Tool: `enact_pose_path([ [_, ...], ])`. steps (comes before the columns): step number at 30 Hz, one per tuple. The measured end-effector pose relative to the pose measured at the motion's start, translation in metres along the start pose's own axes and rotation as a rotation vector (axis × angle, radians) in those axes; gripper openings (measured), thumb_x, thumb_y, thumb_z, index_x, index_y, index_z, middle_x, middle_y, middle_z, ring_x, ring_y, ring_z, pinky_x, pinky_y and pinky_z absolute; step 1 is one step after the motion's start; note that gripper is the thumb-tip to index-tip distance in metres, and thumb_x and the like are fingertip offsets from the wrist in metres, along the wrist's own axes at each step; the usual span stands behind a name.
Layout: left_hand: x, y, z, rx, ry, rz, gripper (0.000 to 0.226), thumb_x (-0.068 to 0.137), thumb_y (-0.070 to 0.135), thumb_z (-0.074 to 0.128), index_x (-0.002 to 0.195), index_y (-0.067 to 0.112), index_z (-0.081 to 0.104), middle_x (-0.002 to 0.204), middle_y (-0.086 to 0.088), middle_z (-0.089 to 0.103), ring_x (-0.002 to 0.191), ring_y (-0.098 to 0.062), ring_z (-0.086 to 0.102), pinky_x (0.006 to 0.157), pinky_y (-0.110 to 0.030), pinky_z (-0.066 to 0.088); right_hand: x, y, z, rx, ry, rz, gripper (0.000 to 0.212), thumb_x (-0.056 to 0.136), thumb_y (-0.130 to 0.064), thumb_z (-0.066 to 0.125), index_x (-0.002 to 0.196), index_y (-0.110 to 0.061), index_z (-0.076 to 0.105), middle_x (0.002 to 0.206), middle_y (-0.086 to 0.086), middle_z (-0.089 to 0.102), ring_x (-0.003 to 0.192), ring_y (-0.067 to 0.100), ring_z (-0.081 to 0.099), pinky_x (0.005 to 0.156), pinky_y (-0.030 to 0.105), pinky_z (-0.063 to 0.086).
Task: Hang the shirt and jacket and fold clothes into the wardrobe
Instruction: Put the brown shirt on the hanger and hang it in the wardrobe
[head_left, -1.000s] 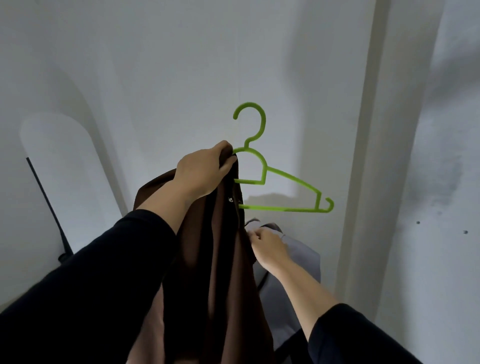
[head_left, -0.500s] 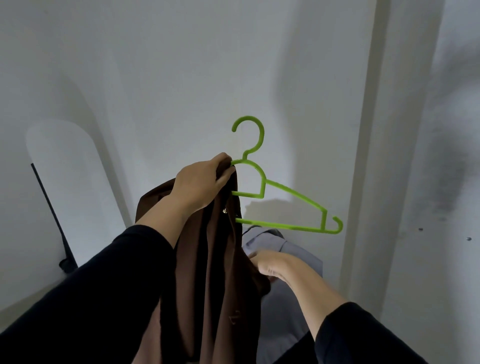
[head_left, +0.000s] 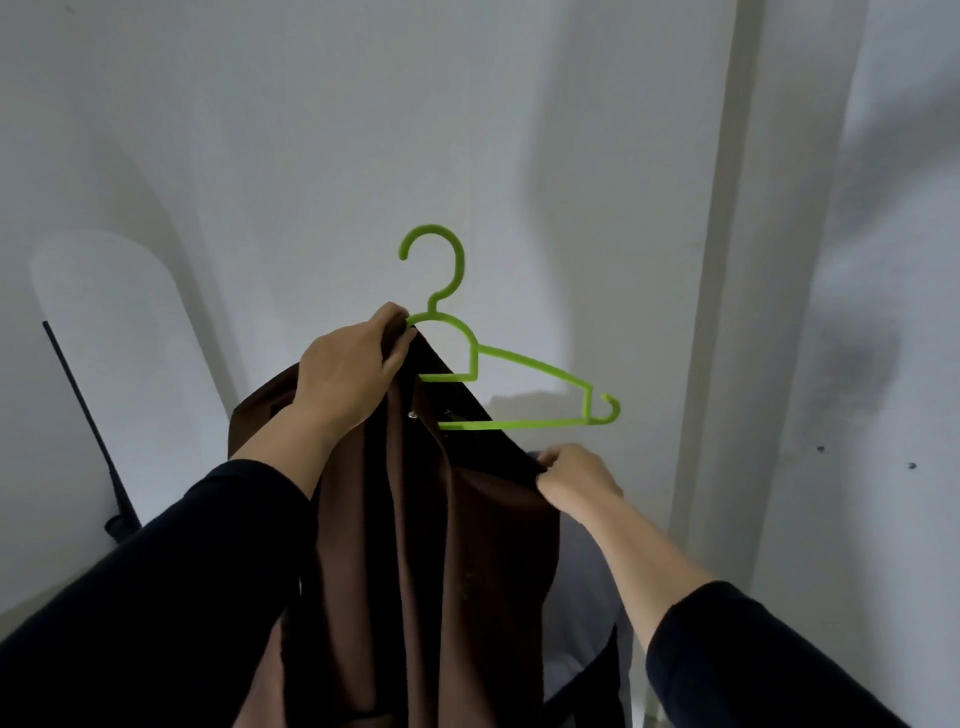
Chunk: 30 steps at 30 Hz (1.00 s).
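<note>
Both our hands are clamped on the brown garment, raised on its green hanger.

Our left hand (head_left: 349, 370) grips the brown garment (head_left: 415, 545) together with the green hanger (head_left: 519, 364) just under its hook; lower to its right, our right hand (head_left: 574, 480) pinches the garment's dark edge below the hanger's bare arm. A grey garment (head_left: 587, 597) lies beneath the right forearm, the white wall (head_left: 363, 130) beyond.

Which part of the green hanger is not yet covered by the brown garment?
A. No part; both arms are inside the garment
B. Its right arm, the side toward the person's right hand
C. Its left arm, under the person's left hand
B: the right arm of the green hanger stands bare against the wall, while the right hand pinches the edge of the brown garment just below it.
</note>
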<state>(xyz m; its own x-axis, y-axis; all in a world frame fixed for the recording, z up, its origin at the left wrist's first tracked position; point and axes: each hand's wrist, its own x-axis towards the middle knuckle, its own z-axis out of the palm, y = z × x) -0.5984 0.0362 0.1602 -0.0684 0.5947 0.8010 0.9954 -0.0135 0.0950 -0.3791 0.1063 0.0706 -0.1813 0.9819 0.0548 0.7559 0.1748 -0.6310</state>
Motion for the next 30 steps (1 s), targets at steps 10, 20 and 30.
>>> enact_pose_path([
  [10,-0.015,-0.027,-0.001,0.038,0.040,-0.056,0.028,0.100,0.038,0.035,0.116,0.018,0.048,0.082,-0.010,0.066,0.074,-0.035,0.060,0.062,-0.033,0.035,0.004,-0.015,-0.044,1.232,-0.177,0.333,0.019,0.093,0.008,0.049,0.077,0.003,0.056,0.078,0.016,0.056,0.070,0.024,0.059,0.094,0.042,0.050],
  [20,-0.022,-0.028,-0.007,0.039,0.156,-0.180,0.032,0.101,0.035,0.033,0.122,0.014,0.044,0.082,-0.018,0.063,0.075,-0.042,0.059,0.066,-0.041,0.042,0.003,-0.042,-0.081,1.449,-0.273,0.303,0.011,0.078,-0.017,0.037,0.077,-0.015,0.048,0.084,0.003,0.054,0.078,0.020,0.050,0.068,0.028,0.031],
  [30,-0.024,-0.025,-0.010,-0.085,0.115,-0.217,0.033,0.101,0.038,0.033,0.122,0.015,0.044,0.086,-0.019,0.064,0.082,-0.043,0.059,0.069,-0.040,0.040,-0.012,-0.040,-0.104,1.326,-0.253,0.185,0.012,0.080,-0.021,0.058,0.069,-0.018,0.060,0.075,-0.001,0.047,0.061,0.014,0.035,0.059,0.028,0.021],
])
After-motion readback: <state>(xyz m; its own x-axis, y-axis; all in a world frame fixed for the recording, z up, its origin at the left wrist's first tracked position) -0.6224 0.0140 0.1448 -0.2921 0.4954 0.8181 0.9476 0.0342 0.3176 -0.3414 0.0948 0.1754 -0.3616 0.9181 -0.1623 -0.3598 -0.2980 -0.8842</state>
